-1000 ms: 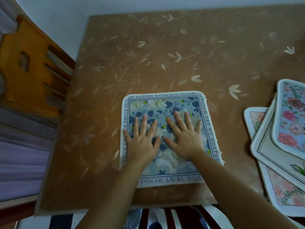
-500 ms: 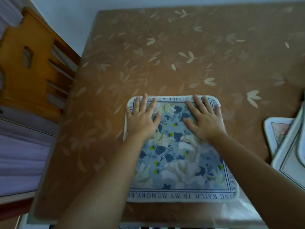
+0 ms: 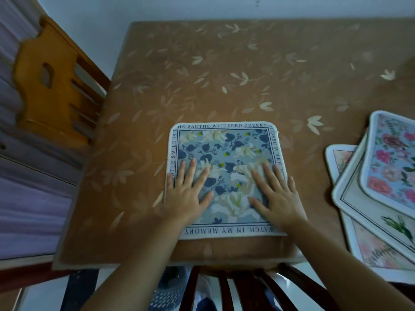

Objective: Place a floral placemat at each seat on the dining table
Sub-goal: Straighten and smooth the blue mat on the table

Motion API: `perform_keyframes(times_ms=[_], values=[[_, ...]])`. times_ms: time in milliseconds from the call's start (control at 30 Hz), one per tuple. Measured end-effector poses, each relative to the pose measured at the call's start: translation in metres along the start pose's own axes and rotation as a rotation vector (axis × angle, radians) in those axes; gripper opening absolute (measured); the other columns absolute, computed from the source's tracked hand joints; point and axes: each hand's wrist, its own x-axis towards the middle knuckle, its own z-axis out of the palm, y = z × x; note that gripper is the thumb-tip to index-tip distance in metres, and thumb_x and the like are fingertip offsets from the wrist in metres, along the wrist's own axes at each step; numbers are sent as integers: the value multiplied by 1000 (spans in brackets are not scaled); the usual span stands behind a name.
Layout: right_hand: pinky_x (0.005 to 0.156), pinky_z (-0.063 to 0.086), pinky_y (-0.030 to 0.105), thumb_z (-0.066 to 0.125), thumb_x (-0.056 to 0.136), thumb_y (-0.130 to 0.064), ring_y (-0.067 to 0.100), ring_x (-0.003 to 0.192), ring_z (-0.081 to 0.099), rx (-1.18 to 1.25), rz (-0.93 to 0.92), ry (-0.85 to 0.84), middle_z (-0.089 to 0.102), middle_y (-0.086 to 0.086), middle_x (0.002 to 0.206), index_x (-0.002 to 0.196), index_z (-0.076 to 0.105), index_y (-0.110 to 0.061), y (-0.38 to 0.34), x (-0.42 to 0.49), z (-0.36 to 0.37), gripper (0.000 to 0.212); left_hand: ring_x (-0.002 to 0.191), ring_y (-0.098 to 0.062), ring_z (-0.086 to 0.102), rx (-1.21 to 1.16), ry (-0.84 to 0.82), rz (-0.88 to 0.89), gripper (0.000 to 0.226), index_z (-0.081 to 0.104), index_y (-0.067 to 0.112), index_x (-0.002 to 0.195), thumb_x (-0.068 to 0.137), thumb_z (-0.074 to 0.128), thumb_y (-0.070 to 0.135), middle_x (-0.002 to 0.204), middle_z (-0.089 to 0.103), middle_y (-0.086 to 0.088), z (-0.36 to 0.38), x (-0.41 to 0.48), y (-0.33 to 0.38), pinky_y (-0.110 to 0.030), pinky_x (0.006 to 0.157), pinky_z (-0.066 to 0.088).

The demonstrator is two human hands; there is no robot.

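A blue floral placemat [image 3: 226, 149] with a white lettered border lies flat on the brown leaf-patterned table [image 3: 224, 75], near its front edge. My left hand [image 3: 187, 194] rests palm down on the mat's lower left part, fingers spread and straight. My right hand [image 3: 276, 196] lies flat on the lower right part in the same way. At the table's right edge is a loose stack of other floral placemats [image 3: 386, 189], overlapping and fanned out, with a pink-rose mat on top.
An orange wooden chair [image 3: 51, 86] stands at the table's left side. A dark slatted chair back [image 3: 235, 288] sits right below the front edge, under my arms. A pale wall runs behind the table. Purple curtain fabric hangs at far left.
Both hands slid back from the mat's far corners toward its near edge, staying flat on it. The camera view shifted, bringing the stack of mats at right back into sight.
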Motion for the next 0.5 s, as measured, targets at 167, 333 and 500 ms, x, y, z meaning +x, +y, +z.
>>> perform_keyframes(times_ms=[167,333,500], values=[[111,-3,49,10,78,-71,19,137,-20,-10,40,24,-14,-6,151,138,-10,-43,-13,-33,8,69,133,-19,-32,39,16,1,62,-27,46,131,78,-6,71,147,-29,7,7,-35,9,-48,107,-13],[110,4,53,13,80,-71,31,140,3,10,89,80,9,3,152,141,13,-36,-37,-51,15,71,138,-25,-16,28,54,17,63,-12,45,137,82,6,70,152,-12,2,8,-56,19,-52,109,-4],[108,-8,53,11,79,-72,31,139,-12,-4,115,65,-3,1,153,140,2,-39,-50,-55,24,70,139,-30,-8,35,44,45,67,-2,40,141,83,8,71,154,-4,-3,5,-68,24,-57,108,0]])
